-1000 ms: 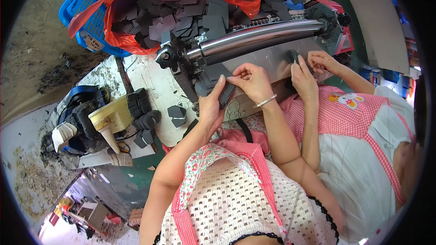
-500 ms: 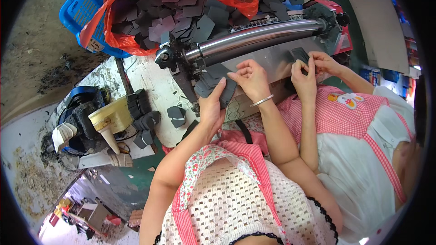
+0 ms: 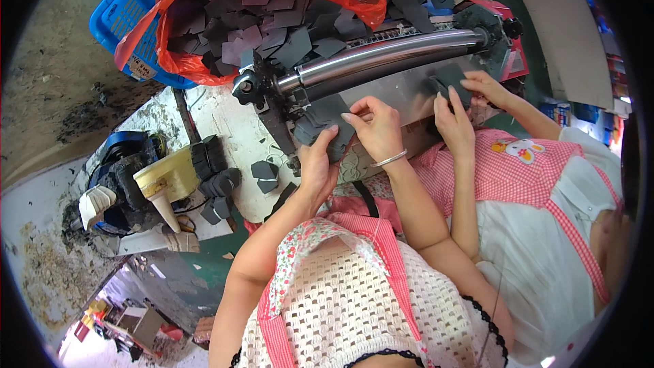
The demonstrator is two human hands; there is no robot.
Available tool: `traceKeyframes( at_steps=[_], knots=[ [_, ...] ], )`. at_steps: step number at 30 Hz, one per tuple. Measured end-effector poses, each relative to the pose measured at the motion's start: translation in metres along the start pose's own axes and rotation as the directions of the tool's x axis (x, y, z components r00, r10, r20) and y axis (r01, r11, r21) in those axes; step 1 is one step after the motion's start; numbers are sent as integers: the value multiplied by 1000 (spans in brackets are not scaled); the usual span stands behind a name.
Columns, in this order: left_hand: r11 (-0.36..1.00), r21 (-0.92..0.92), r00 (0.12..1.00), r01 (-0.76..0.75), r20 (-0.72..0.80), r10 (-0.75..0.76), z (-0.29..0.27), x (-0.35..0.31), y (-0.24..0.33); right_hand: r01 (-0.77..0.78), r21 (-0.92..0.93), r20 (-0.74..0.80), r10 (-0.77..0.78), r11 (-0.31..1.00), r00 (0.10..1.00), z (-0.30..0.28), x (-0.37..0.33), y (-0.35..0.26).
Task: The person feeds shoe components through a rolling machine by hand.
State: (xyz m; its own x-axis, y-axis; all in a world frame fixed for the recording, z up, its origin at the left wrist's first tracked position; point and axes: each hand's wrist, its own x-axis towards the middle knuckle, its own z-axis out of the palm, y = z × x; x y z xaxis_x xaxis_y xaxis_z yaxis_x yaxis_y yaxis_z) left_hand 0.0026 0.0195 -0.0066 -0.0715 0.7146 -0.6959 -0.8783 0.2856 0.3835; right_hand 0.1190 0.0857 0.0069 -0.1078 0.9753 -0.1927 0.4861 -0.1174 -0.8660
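Observation:
My left hand (image 3: 319, 167) is closed round a fanned bundle of dark grey sheet pieces (image 3: 315, 127), thumb on top, just in front of a machine's shiny metal roller (image 3: 395, 52). Beside it, my right hand (image 3: 379, 131), with a silver bangle at the wrist, has thumb and forefinger pinched at the edge of one dark grey piece (image 3: 332, 105) by the roller. That piece is partly hidden by the fingers. Further right, a co-worker's hands (image 3: 455, 123) hold another dark piece (image 3: 449, 79) over the same metal plate (image 3: 402, 95).
A blue basket (image 3: 109, 20) lined with an orange-red bag (image 3: 197, 68) of cut pieces stands behind the machine. On the white table (image 3: 235, 136) lie stacked dark pieces (image 3: 264, 172). A grimy tape dispenser-like device (image 3: 129, 177) sits left. A black knob (image 3: 243, 87) juts from the machine.
My right hand has shifted slightly down and its fingers have closed in at the bundle's edge. A piece there now stands nearer the roller. The co-worker's hands have moved apart a little.

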Motion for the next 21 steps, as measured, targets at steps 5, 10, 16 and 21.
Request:
traceKeyframes(
  at_steps=[5, 10, 16, 21],
  knots=[
    [999, 36, 999, -28, -42, 29, 9, -5, 3, -149, 49, -90, 153, 988, 984, 7, 18, 7],
    [996, 78, 997, -35, -62, 40, 3, -4, 2, -120, -11, -198, 116, 993, 973, 5, 12, 7],
    [996, 48, 998, -69, -8, 69, 5, -1, 0, -50, -64, 22, 52, 997, 998, 1, 3, -8],
    [994, 26, 995, -103, -14, 104, 10, -2, 0, -119, -72, -130, 109, 990, 985, 10, 13, 8]
  ],
)
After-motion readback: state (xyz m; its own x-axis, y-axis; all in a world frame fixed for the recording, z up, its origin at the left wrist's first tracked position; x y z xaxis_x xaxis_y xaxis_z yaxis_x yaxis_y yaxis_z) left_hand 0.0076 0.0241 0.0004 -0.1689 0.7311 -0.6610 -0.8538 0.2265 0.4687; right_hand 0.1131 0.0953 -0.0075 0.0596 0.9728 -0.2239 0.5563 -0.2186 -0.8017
